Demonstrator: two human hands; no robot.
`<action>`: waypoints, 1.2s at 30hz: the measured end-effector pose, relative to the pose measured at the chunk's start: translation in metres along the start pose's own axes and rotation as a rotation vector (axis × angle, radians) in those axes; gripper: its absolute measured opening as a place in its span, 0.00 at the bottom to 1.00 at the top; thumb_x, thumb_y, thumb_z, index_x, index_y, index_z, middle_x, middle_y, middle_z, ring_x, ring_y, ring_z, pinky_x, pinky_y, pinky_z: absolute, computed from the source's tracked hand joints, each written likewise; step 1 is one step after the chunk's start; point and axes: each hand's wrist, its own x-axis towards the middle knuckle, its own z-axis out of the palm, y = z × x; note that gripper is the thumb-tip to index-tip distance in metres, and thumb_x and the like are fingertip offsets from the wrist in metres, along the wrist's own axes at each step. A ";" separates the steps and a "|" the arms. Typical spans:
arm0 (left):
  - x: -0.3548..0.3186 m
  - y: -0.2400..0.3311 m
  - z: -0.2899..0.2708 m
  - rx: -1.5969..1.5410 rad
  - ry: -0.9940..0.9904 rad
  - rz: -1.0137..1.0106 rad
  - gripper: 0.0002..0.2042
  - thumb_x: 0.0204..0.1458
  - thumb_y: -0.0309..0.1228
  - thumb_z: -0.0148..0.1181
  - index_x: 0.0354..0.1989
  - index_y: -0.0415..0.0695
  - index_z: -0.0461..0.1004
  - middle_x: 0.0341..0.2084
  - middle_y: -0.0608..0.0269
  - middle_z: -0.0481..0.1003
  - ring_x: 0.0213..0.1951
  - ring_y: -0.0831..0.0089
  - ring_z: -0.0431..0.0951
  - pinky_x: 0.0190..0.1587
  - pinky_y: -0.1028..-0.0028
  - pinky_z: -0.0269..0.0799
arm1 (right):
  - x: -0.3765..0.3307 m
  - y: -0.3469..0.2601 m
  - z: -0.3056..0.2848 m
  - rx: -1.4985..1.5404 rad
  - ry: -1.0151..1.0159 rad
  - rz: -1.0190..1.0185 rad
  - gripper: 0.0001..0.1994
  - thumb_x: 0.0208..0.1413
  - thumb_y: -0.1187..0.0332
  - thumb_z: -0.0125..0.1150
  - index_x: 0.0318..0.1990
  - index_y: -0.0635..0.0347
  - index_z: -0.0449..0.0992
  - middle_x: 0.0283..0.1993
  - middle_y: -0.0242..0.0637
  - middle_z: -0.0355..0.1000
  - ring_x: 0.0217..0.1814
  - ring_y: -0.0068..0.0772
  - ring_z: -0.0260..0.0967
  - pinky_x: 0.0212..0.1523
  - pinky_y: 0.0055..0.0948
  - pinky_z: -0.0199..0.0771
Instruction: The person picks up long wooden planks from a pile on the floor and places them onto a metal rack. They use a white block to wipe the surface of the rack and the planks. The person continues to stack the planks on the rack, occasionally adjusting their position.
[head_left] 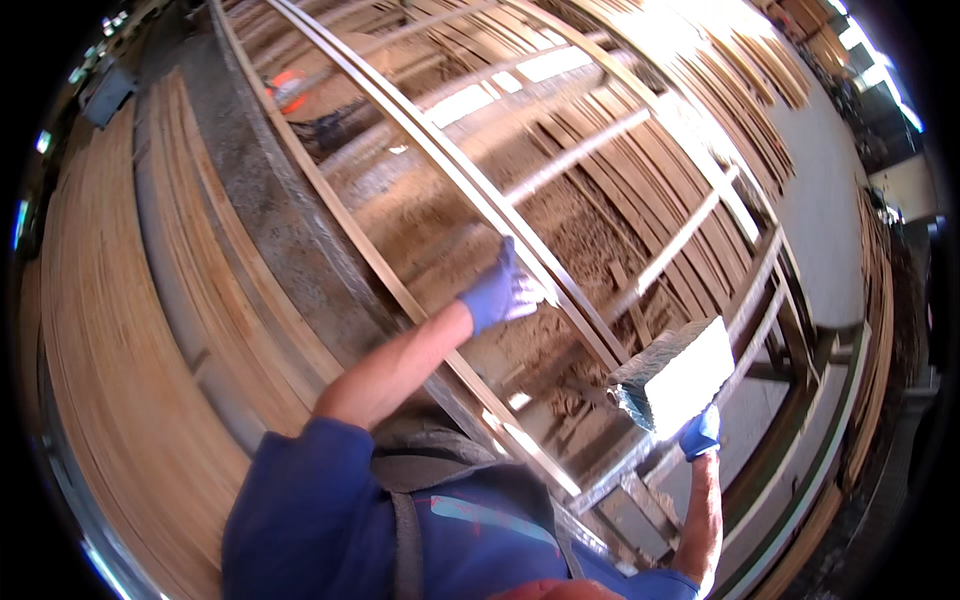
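Over a long wooden frame of pale rails and cross slats (640, 130), both hands are out, each in a blue glove. Left hand (503, 292) is reaching forward near the middle of the scene, and its fingers are closed around a pair of long thin pale wooden strips (420, 125) that run from the far left down toward the near right. It's a firm grasp, thumb side wrapped over the strips, bare forearm stretching back to a rolled blue sleeve (300, 500).

Right hand (701, 433) is low on the right, gripping from below a flat rectangular block with a pale face and a grey-blue padded underside (675, 375). The block sits tilted, held up just above the near right corner of the frame, well apart from the left hand.

Under the rails, brown sawdust and scraps (470, 225) lie in a heap. On the left, a broad stack of thin light-brown wooden sheets (110, 340) runs from near to far. On the far right, more bundled brown strips (740, 70) lean beside a grey floor (825, 210).
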 end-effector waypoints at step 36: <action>-0.425 0.521 -0.921 -0.543 0.789 0.325 0.19 0.55 0.55 0.50 0.45 0.58 0.74 0.41 0.62 0.78 0.48 0.60 0.74 0.43 0.58 0.73 | 1.125 -1.070 0.125 0.459 -0.227 -0.146 0.19 0.56 0.51 0.61 0.43 0.59 0.81 0.25 0.42 0.76 0.21 0.33 0.76 0.19 0.33 0.73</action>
